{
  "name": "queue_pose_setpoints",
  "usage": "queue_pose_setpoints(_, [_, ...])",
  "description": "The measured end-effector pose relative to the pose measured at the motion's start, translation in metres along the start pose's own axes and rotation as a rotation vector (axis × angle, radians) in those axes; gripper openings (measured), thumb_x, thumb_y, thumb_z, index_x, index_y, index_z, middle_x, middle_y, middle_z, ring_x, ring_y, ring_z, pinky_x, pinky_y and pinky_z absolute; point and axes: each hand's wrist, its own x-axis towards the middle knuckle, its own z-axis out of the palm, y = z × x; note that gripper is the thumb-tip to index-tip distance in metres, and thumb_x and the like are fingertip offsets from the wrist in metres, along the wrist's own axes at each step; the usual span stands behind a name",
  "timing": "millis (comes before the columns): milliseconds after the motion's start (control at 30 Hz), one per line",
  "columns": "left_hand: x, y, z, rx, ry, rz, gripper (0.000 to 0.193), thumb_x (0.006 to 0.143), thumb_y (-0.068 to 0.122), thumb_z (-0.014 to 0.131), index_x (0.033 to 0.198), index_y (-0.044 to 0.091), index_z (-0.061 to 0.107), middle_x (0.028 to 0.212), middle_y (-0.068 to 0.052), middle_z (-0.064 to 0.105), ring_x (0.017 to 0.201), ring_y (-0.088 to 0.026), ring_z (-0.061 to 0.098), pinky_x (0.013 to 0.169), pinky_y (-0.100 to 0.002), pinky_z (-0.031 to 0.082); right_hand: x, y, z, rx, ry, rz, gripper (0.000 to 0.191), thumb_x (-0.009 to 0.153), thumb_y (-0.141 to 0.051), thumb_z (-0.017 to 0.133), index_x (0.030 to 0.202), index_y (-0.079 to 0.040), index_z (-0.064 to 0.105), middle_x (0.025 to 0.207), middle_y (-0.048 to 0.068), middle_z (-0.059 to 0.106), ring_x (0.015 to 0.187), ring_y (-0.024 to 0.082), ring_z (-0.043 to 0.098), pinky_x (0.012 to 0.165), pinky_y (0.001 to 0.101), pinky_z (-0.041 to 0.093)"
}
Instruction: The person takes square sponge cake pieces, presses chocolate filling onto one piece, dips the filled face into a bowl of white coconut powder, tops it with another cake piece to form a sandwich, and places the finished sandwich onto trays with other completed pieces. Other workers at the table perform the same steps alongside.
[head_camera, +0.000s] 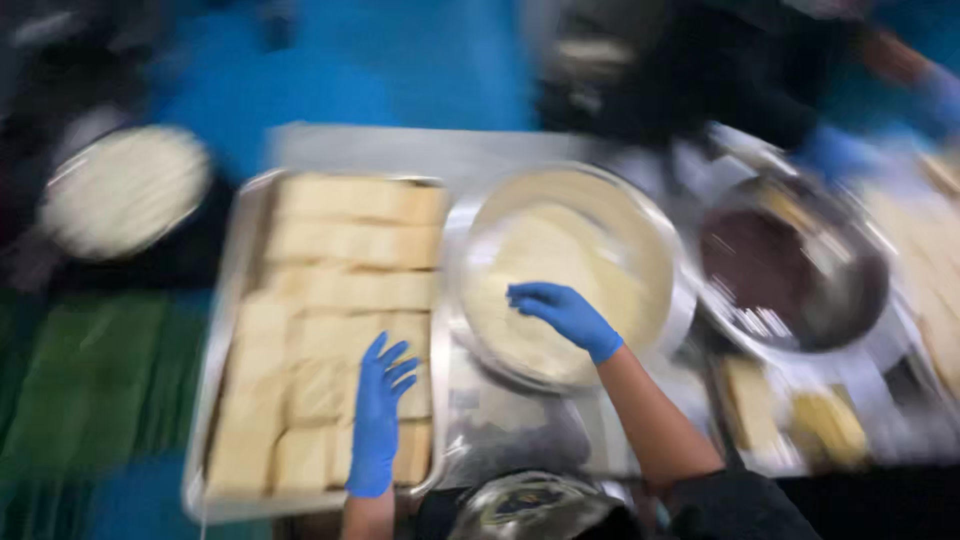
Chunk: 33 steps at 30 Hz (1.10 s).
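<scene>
No packages, labels, signs or screens can be made out anywhere in the head view. The frame is heavily motion-blurred, so small printed items cannot be ruled in or told apart.

Blurred head view, left hand (378, 420) in blue glove spread flat over pale bread slices (340, 300) on a metal tray (222, 330), right hand (562, 315) gloved, fingertips down in a steel bowl (660, 240) of pale mixture (545, 270), second bowl (800, 270) with dark filling to the right
</scene>
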Motion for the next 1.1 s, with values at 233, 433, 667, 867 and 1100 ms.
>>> queue_pose_setpoints(233, [0.024,-0.052,0.187,0.134,-0.61,-0.133,0.056,0.101,0.021,0.046,0.156,0.01,0.038,0.143,-0.015,0.056,0.117,-0.025,0.063,0.099,-0.038,0.05,-0.331,0.143,-0.123,0.095,0.953,0.329,0.037,0.1,-0.024,0.068,0.125,0.002,0.073,0.11,0.011,0.075,0.097,0.017,0.069,0.088,0.0321,0.056])
queue_pose_setpoints(433, [-0.011,-0.169,0.341,0.112,-0.822,-0.342,0.052,0.102,0.024,0.049,0.151,0.009,0.045,0.138,-0.013,0.06,0.113,-0.024,0.063,0.096,-0.037,0.052,-0.426,0.209,-0.195,-0.279,1.434,0.348,0.055,0.087,-0.034,0.079,0.126,0.003,0.069,0.12,0.016,0.073,0.11,0.022,0.068,0.095,0.0346,0.054])
queue_pose_setpoints(667, [-0.083,-0.338,0.468,0.306,-0.815,-0.877,0.054,0.098,0.049,0.053,0.143,0.019,0.056,0.133,-0.007,0.064,0.11,-0.023,0.066,0.089,-0.04,0.055,-0.437,0.219,-0.281,-0.31,0.79,0.603,0.069,0.082,-0.037,0.086,0.134,0.001,0.06,0.125,0.018,0.068,0.112,0.027,0.067,0.097,0.038,0.053])
queue_pose_setpoints(867, [-0.119,-0.386,0.497,0.47,-0.852,-1.033,0.051,0.093,0.042,0.068,0.14,0.023,0.057,0.125,-0.004,0.06,0.107,-0.018,0.061,0.083,-0.039,0.053,-0.443,0.226,-0.248,-0.164,0.991,0.292,0.064,0.075,-0.024,0.088,0.129,-0.003,0.06,0.121,0.014,0.067,0.111,0.024,0.064,0.095,0.0381,0.052])
queue_pose_setpoints(1100, [-0.1,-0.35,0.474,0.069,-0.841,-0.661,0.045,0.095,0.021,0.076,0.132,0.0,0.061,0.117,-0.009,0.07,0.1,-0.018,0.07,0.081,-0.03,0.059,-0.407,0.176,-0.187,0.039,0.929,0.147,0.055,0.081,-0.016,0.083,0.128,-0.006,0.057,0.119,0.008,0.063,0.107,0.017,0.066,0.087,0.0319,0.058])
